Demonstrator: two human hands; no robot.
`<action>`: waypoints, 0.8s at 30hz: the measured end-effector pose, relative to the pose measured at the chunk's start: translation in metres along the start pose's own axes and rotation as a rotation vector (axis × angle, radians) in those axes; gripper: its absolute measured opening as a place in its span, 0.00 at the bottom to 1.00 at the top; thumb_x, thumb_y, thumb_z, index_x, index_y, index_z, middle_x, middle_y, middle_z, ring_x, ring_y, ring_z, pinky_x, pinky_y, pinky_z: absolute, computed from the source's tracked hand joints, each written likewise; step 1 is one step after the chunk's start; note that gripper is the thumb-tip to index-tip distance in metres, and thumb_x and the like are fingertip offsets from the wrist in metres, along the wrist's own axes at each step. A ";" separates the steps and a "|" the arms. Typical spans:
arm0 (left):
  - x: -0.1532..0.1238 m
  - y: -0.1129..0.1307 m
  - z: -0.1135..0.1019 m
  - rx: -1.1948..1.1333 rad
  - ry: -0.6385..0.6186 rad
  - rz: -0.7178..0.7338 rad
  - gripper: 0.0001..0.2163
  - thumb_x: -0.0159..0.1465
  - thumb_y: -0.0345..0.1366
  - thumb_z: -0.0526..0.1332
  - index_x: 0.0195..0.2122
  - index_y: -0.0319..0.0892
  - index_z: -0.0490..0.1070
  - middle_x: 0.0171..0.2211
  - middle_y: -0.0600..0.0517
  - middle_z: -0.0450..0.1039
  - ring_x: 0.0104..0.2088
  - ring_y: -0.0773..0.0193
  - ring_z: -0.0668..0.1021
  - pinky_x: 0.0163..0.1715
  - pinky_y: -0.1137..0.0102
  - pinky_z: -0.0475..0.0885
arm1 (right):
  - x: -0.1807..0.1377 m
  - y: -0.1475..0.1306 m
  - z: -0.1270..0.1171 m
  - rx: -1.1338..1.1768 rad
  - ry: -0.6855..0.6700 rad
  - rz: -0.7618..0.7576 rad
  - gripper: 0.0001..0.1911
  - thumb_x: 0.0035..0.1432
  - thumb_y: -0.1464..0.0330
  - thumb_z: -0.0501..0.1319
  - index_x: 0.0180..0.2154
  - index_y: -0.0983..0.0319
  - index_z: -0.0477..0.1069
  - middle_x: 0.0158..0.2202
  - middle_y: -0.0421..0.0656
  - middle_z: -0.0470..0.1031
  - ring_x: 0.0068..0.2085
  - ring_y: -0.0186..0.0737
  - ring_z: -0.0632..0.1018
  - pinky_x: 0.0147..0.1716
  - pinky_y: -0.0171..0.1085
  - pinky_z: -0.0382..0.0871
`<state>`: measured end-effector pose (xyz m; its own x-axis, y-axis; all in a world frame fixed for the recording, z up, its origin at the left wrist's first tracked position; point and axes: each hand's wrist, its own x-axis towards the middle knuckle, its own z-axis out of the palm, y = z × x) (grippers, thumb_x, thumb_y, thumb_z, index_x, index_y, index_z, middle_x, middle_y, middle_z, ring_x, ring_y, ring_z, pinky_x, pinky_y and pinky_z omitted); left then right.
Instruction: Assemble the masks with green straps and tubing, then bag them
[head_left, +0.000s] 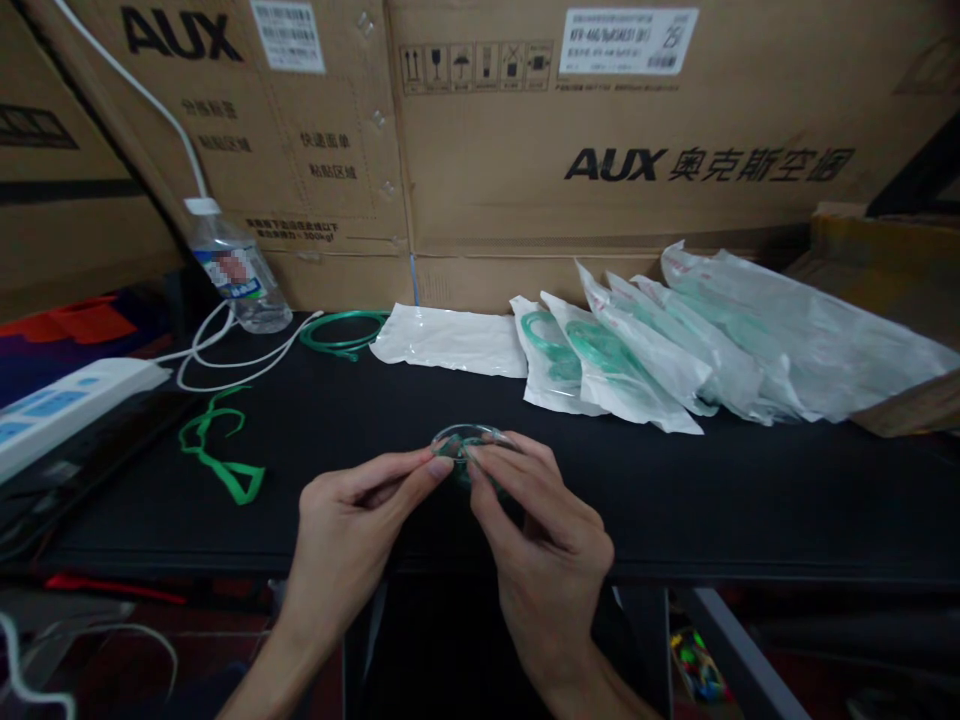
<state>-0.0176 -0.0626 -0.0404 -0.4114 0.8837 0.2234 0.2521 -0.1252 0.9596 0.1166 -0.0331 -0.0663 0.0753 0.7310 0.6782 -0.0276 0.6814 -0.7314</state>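
Near the front edge of the desk, both hands pinch a small clear, green-tinted plastic mask [474, 432] with a rounded rim. My left hand [367, 510] has thumb and index finger closed on its left side. Across from it, my right hand [544, 530] grips the other side, its thumb and fingertips close to the left ones. Fingers hide much of the mask's lower part. A green elastic strap [240, 480] lies loose to the left. Behind it rests a coil of green tubing [337, 345], beside a flat white pouch [454, 338].
Several sealed pouches with green tubing [622, 365] lean in a row at the back right. At left are a power strip [82, 400], white cables [199, 345] and a tilted plastic bottle [244, 275]. Large cardboard boxes [480, 200] stand behind the black desk [720, 510].
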 end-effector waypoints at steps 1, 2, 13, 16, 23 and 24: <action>0.000 0.000 0.000 -0.006 0.005 0.002 0.10 0.54 0.44 0.73 0.33 0.44 0.85 0.33 0.49 0.85 0.35 0.53 0.86 0.39 0.65 0.83 | 0.000 -0.001 -0.001 0.007 -0.010 0.011 0.18 0.57 0.81 0.68 0.42 0.52 0.83 0.39 0.37 0.85 0.40 0.41 0.83 0.55 0.49 0.72; 0.001 -0.001 0.000 -0.012 0.008 0.002 0.09 0.54 0.43 0.73 0.33 0.45 0.85 0.33 0.50 0.85 0.35 0.54 0.86 0.39 0.66 0.83 | 0.001 -0.002 -0.001 0.016 -0.024 0.029 0.18 0.57 0.81 0.68 0.42 0.52 0.83 0.39 0.37 0.85 0.40 0.41 0.83 0.55 0.48 0.72; 0.003 -0.005 -0.007 -0.045 -0.020 -0.076 0.06 0.55 0.40 0.73 0.33 0.48 0.85 0.33 0.52 0.85 0.36 0.57 0.86 0.39 0.72 0.82 | 0.011 -0.008 -0.009 0.080 -0.165 0.260 0.17 0.59 0.77 0.68 0.42 0.47 0.83 0.40 0.35 0.85 0.47 0.40 0.81 0.53 0.42 0.73; 0.003 -0.006 -0.008 -0.070 -0.048 -0.101 0.06 0.55 0.41 0.73 0.33 0.47 0.85 0.33 0.51 0.85 0.36 0.57 0.86 0.40 0.71 0.82 | 0.011 -0.008 -0.010 0.112 -0.178 0.289 0.16 0.59 0.76 0.68 0.42 0.48 0.83 0.40 0.36 0.85 0.48 0.41 0.80 0.53 0.42 0.73; 0.003 -0.007 -0.010 -0.042 -0.035 -0.104 0.06 0.54 0.40 0.74 0.33 0.49 0.85 0.33 0.52 0.85 0.37 0.55 0.86 0.43 0.67 0.82 | 0.013 -0.007 -0.010 0.166 -0.193 0.369 0.13 0.59 0.74 0.68 0.40 0.50 0.84 0.40 0.38 0.85 0.50 0.43 0.79 0.54 0.44 0.73; 0.002 -0.007 -0.010 -0.028 -0.033 -0.099 0.06 0.54 0.41 0.74 0.33 0.49 0.85 0.33 0.53 0.84 0.37 0.55 0.86 0.43 0.67 0.82 | 0.013 -0.006 -0.010 0.170 -0.196 0.371 0.13 0.59 0.74 0.68 0.40 0.49 0.84 0.40 0.38 0.85 0.50 0.43 0.79 0.54 0.44 0.73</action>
<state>-0.0295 -0.0643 -0.0447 -0.4041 0.9065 0.1221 0.1872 -0.0487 0.9811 0.1279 -0.0284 -0.0536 -0.1601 0.9090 0.3847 -0.1817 0.3559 -0.9167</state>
